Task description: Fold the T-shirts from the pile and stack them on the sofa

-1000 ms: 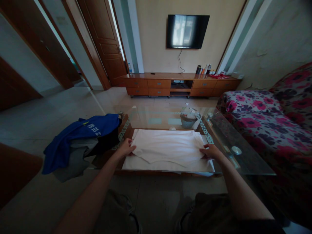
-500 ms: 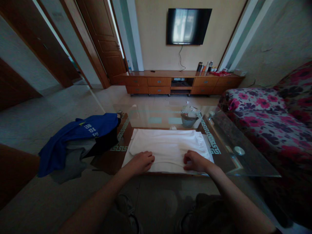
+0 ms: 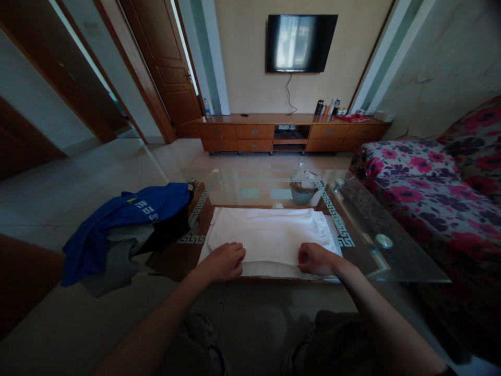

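A white folded garment [image 3: 268, 232] lies on the glass table, in front of me. My left hand [image 3: 227, 261] is closed on its near edge toward the left. Toward the right, my right hand [image 3: 316, 259] has its fingers pinched on the same edge. Between the hands the upper layer's edge bows in a shallow curve over a paler white layer [image 3: 270, 270] below. The fingertips of both hands are partly hidden.
The glass table [image 3: 403, 256] has a sharp corner at right. Blue and grey clothes [image 3: 129, 214] hang over its left side. A wastebasket [image 3: 302, 194] shows beyond the garment. A flowered sofa [image 3: 422, 193] stands at right, a low cabinet [image 3: 254, 130] at the back.
My right hand has moved slightly right and its fingers have closed more. My left hand has shifted slightly left. The garment's near edge between them looks more lifted.
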Action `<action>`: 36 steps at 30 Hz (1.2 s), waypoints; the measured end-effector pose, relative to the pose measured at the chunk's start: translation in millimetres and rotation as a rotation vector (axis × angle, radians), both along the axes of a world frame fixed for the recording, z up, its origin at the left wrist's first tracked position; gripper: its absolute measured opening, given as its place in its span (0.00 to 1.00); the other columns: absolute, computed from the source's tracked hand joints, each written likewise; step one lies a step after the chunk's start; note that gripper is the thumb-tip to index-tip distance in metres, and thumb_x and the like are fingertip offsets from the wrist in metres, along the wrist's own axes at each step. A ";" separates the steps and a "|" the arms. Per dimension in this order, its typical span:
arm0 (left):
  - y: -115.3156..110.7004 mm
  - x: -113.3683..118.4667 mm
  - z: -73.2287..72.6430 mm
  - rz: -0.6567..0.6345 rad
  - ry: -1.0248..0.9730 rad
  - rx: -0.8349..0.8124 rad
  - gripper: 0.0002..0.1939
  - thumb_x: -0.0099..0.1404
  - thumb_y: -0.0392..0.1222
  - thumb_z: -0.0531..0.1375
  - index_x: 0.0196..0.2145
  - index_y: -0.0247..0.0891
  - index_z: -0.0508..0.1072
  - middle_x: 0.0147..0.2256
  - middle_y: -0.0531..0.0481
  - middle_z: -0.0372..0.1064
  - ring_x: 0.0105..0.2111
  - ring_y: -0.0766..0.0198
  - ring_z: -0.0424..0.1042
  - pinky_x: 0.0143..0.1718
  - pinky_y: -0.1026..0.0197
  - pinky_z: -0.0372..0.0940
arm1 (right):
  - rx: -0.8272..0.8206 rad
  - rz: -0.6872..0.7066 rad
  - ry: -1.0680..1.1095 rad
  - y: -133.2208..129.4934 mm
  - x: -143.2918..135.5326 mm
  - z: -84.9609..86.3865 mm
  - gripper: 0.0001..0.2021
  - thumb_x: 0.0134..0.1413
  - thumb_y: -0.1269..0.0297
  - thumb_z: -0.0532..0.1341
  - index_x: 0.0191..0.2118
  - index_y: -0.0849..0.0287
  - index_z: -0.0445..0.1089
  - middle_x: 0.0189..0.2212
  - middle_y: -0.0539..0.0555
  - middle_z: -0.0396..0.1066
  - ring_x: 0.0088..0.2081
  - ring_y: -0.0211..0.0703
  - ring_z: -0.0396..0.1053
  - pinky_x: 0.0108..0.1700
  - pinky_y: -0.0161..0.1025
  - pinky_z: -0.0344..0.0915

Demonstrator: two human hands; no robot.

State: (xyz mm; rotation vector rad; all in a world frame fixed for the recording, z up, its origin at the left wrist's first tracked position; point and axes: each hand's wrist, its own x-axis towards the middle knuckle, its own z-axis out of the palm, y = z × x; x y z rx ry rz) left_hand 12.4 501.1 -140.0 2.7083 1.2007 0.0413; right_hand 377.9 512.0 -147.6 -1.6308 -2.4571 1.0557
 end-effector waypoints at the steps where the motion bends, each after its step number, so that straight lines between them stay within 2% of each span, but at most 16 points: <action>1: -0.7 -0.8 -0.4 0.001 0.005 -0.002 0.04 0.60 0.35 0.58 0.35 0.41 0.68 0.38 0.47 0.69 0.39 0.57 0.69 0.42 0.56 0.64 | -0.015 -0.011 -0.013 -0.6 0.3 -1.0 0.10 0.45 0.66 0.65 0.35 0.62 0.78 0.37 0.57 0.76 0.35 0.42 0.72 0.36 0.34 0.64; 5: -2.1 -4.4 -6.5 -0.017 0.022 -0.046 0.01 0.60 0.37 0.59 0.32 0.41 0.68 0.36 0.48 0.69 0.37 0.57 0.70 0.40 0.57 0.65 | -0.032 0.010 -0.026 -0.1 1.0 -6.4 0.08 0.46 0.63 0.67 0.33 0.61 0.78 0.34 0.55 0.77 0.34 0.43 0.71 0.33 0.34 0.62; 7: 0.3 -5.4 -8.1 -0.005 -0.001 -0.057 0.02 0.63 0.38 0.57 0.31 0.41 0.69 0.35 0.48 0.70 0.36 0.59 0.71 0.39 0.58 0.65 | -0.004 0.019 0.008 4.1 2.0 -7.6 0.11 0.53 0.58 0.65 0.32 0.61 0.77 0.32 0.55 0.76 0.32 0.43 0.71 0.34 0.35 0.63; 9: 6.8 -5.9 -7.7 0.021 -0.055 -0.027 0.07 0.69 0.39 0.53 0.34 0.41 0.70 0.37 0.48 0.70 0.37 0.60 0.71 0.40 0.58 0.66 | 0.123 -0.037 0.059 11.1 3.8 -8.6 0.15 0.60 0.54 0.60 0.34 0.61 0.77 0.33 0.56 0.76 0.33 0.44 0.72 0.37 0.37 0.66; 12: 23.7 -7.5 -10.0 0.068 -0.170 0.096 0.14 0.75 0.40 0.47 0.44 0.40 0.73 0.47 0.44 0.71 0.48 0.58 0.71 0.51 0.55 0.66 | 0.445 -0.178 0.061 23.3 7.9 -15.2 0.19 0.67 0.54 0.53 0.47 0.60 0.76 0.49 0.62 0.73 0.47 0.48 0.73 0.53 0.41 0.67; 13: 30.2 -8.8 -13.5 0.090 -0.195 0.139 0.16 0.75 0.41 0.46 0.48 0.40 0.73 0.52 0.42 0.70 0.53 0.57 0.69 0.56 0.54 0.64 | 0.527 -0.202 0.016 26.6 9.6 -19.7 0.20 0.68 0.54 0.52 0.54 0.60 0.74 0.56 0.63 0.69 0.54 0.50 0.70 0.58 0.43 0.64; 15: 42.0 -12.7 -25.2 0.152 -0.202 0.194 0.20 0.76 0.44 0.47 0.59 0.40 0.68 0.63 0.41 0.63 0.63 0.54 0.61 0.64 0.51 0.58 | 0.608 -0.202 -0.126 30.4 13.6 -31.9 0.25 0.69 0.53 0.50 0.65 0.57 0.65 0.68 0.63 0.56 0.66 0.54 0.58 0.66 0.48 0.57; 17: 50.9 -18.4 -40.7 0.228 -0.152 0.198 0.27 0.75 0.48 0.49 0.68 0.42 0.59 0.70 0.43 0.52 0.70 0.51 0.51 0.67 0.48 0.52 | 0.611 -0.204 -0.276 30.1 18.7 -46.2 0.29 0.70 0.50 0.48 0.72 0.53 0.54 0.74 0.58 0.44 0.72 0.56 0.44 0.69 0.53 0.50; 19: 56.9 -24.8 -54.7 0.295 -0.082 0.168 0.33 0.74 0.54 0.50 0.72 0.42 0.52 0.72 0.43 0.45 0.72 0.47 0.45 0.68 0.46 0.49 | 0.584 -0.238 -0.382 27.6 24.2 -58.5 0.32 0.71 0.46 0.44 0.75 0.49 0.47 0.75 0.55 0.37 0.74 0.56 0.36 0.70 0.56 0.45; 22: 62.9 -31.8 -64.1 0.337 -0.013 0.127 0.35 0.73 0.60 0.49 0.71 0.42 0.55 0.72 0.41 0.45 0.71 0.46 0.46 0.68 0.46 0.49 | 0.538 -0.290 -0.454 26.3 28.6 -65.4 0.34 0.70 0.40 0.41 0.75 0.47 0.46 0.75 0.55 0.39 0.73 0.57 0.39 0.69 0.59 0.45; 24: 67.0 -30.9 -62.1 0.357 -0.006 0.135 0.32 0.74 0.60 0.48 0.68 0.43 0.60 0.70 0.41 0.52 0.69 0.46 0.53 0.66 0.46 0.52 | 0.546 -0.316 -0.475 31.2 24.9 -60.6 0.33 0.69 0.39 0.41 0.71 0.50 0.55 0.73 0.57 0.46 0.72 0.58 0.44 0.68 0.60 0.46; 27: 75.7 -17.6 -54.1 0.439 -0.038 0.210 0.28 0.76 0.56 0.44 0.65 0.43 0.64 0.64 0.40 0.62 0.63 0.48 0.62 0.62 0.45 0.56 | 0.613 -0.383 -0.471 47.9 4.6 -44.4 0.30 0.71 0.43 0.42 0.60 0.57 0.68 0.66 0.64 0.60 0.67 0.59 0.53 0.67 0.61 0.45; 29: 83.8 -1.0 -50.5 0.496 -0.080 0.266 0.26 0.77 0.53 0.44 0.64 0.41 0.64 0.61 0.39 0.65 0.60 0.49 0.64 0.61 0.45 0.57 | 0.658 -0.427 -0.420 62.3 -19.0 -33.0 0.28 0.72 0.47 0.43 0.60 0.60 0.68 0.64 0.66 0.62 0.65 0.58 0.55 0.67 0.59 0.45; 32: 97.7 31.0 -51.2 0.497 -0.169 0.310 0.25 0.76 0.49 0.45 0.65 0.38 0.62 0.62 0.38 0.64 0.62 0.50 0.62 0.64 0.47 0.55 | 0.674 -0.397 -0.286 82.3 -63.9 -23.0 0.29 0.72 0.49 0.42 0.67 0.61 0.59 0.68 0.65 0.55 0.69 0.56 0.49 0.69 0.56 0.42; 36: 112.9 68.9 -62.4 0.400 -0.241 0.293 0.27 0.75 0.45 0.46 0.68 0.36 0.58 0.69 0.38 0.55 0.69 0.51 0.52 0.69 0.46 0.47 | 0.605 -0.239 -0.148 100.7 -119.2 -28.6 0.34 0.72 0.47 0.39 0.74 0.63 0.47 0.74 0.61 0.41 0.73 0.54 0.37 0.71 0.53 0.37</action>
